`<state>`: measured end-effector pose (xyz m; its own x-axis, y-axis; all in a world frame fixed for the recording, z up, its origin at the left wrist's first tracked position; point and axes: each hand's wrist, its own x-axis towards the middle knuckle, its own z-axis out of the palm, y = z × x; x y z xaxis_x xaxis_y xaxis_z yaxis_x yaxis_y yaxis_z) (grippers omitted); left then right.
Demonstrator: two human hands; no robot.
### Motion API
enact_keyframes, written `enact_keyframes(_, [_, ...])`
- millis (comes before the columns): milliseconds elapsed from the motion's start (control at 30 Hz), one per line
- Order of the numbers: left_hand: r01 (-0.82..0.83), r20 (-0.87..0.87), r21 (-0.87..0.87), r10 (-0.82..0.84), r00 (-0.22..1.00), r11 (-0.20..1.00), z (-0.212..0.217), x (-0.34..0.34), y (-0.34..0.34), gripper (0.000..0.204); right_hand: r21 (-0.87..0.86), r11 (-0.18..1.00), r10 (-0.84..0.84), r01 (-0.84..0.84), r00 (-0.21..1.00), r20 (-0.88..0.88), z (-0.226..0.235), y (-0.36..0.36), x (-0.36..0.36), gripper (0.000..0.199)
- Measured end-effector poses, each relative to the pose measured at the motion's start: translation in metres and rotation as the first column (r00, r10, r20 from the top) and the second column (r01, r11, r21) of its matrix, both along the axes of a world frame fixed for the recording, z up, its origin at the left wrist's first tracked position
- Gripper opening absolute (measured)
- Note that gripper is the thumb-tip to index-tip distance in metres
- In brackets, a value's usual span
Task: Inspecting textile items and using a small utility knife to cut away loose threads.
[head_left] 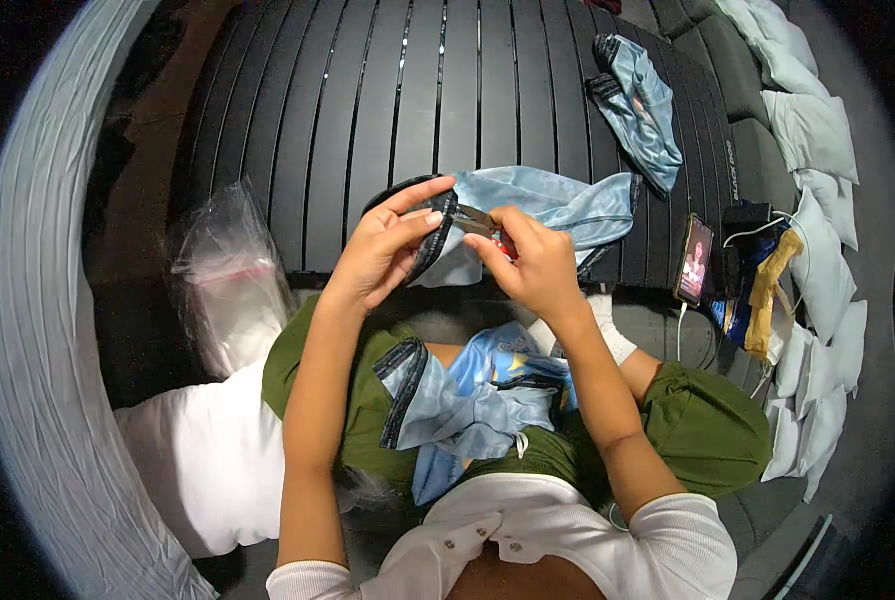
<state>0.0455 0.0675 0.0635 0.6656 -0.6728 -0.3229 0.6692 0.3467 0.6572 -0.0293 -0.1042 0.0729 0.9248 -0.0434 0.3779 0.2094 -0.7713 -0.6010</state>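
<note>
- Holding a light blue garment by its dark elastic band, the left hand is closed in a pinch, thumb and fingers on the band's edge.
- Just beside it, the right hand is curled around a small tool with red handles; its metal tip points left, toward the band.
- Between the two hands the band runs nearly upright, so the tool meets it from the right side.
- The garment is soft, shiny fabric and spreads away from the hands over the dark slatted table.
- Below the hands, a similar blue piece lies on the lap.
- Far right of the right hand, a phone stands lit.
</note>
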Motion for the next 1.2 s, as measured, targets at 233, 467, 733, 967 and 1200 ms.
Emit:
enact_keyframes(233, [0.007, -0.005, 0.022, -0.007, 1.0, 1.0, 0.0, 0.001, 0.002, 0.044, 0.086, 0.995, -0.046, 0.048, 0.999, -0.026, -0.002, -0.002, -0.002, 0.018])
enact_keyframes(467, [-0.006, -0.01, -0.026, 0.006, 1.0, 1.0, 0.003, 0.0, 0.0, 0.05, 0.286, 0.934, -0.191, 0.215, 0.975, -0.109, 0.0, -0.007, -0.007, 0.018])
enact_keyframes(733, [-0.038, 0.115, -0.012, 0.039, 0.993, 0.999, 0.002, -0.003, -0.002, 0.052, 0.299, 0.937, -0.117, 0.179, 0.97, -0.214, -0.011, 0.011, -0.018, 0.019])
enact_keyframes(967, [0.091, 0.186, 0.189, -0.127, 0.974, 0.978, 0.0, -0.01, -0.004, 0.033, 0.456, 0.867, -0.151, 0.203, 0.977, -0.147, -0.008, 0.023, -0.015, 0.033])
enact_keyframes(1200, [0.03, 0.165, 0.188, -0.062, 0.984, 0.982, 0.003, -0.009, -0.008, 0.036, 0.582, 0.788, -0.112, 0.199, 0.977, -0.182, -0.017, 0.007, -0.013, 0.023])
